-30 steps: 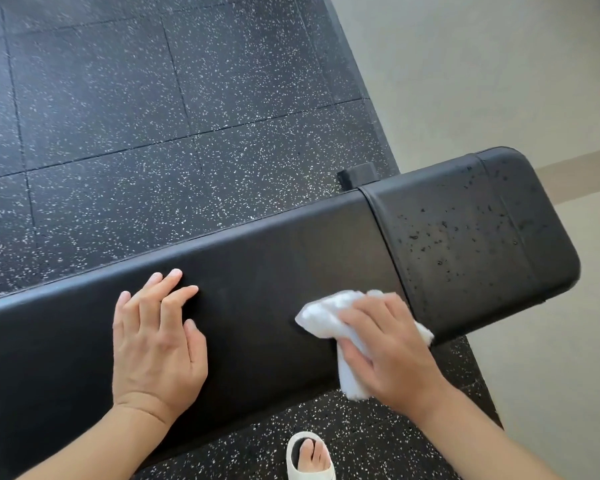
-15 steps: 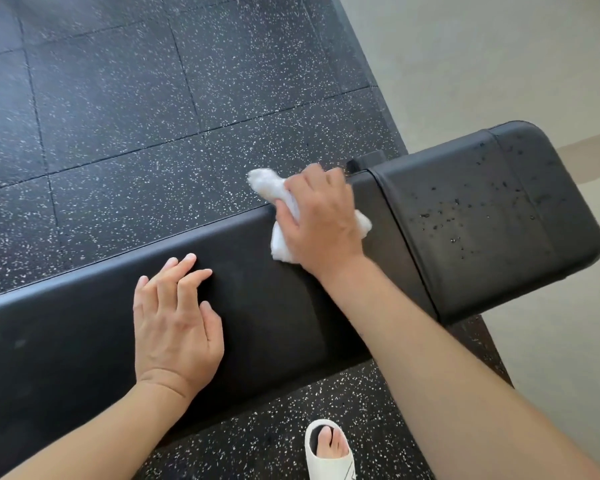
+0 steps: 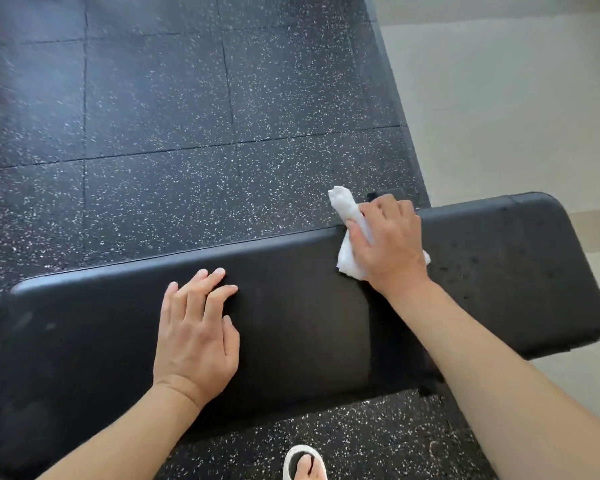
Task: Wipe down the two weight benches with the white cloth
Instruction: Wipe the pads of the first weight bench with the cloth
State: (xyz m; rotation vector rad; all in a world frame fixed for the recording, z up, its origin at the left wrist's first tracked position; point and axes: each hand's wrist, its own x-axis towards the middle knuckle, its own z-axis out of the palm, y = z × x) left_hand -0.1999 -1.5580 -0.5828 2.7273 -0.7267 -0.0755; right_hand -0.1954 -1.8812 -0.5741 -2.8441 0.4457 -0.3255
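Note:
A black padded weight bench point(image 3: 291, 323) runs across the view from left to right, with a shorter seat pad point(image 3: 520, 271) at its right end. My right hand point(image 3: 390, 245) presses the crumpled white cloth point(image 3: 347, 216) onto the bench's far edge, close to the seam between the two pads. The cloth sticks out past my fingers at the top and under my palm. My left hand point(image 3: 198, 334) lies flat on the long pad, fingers slightly apart, holding nothing. Small dark specks dot the seat pad. Only one bench is in view.
Black rubber floor tiles with white flecks point(image 3: 187, 133) lie beyond the bench and under it. A pale smooth floor point(image 3: 516, 98) begins at the right. My foot in a white sandal point(image 3: 305, 462) stands by the bench's near side.
My right hand swept the cloth from the bench's near edge up to its far edge by the seam. The view shifted, so more of the bench's left end shows. My left hand stayed flat.

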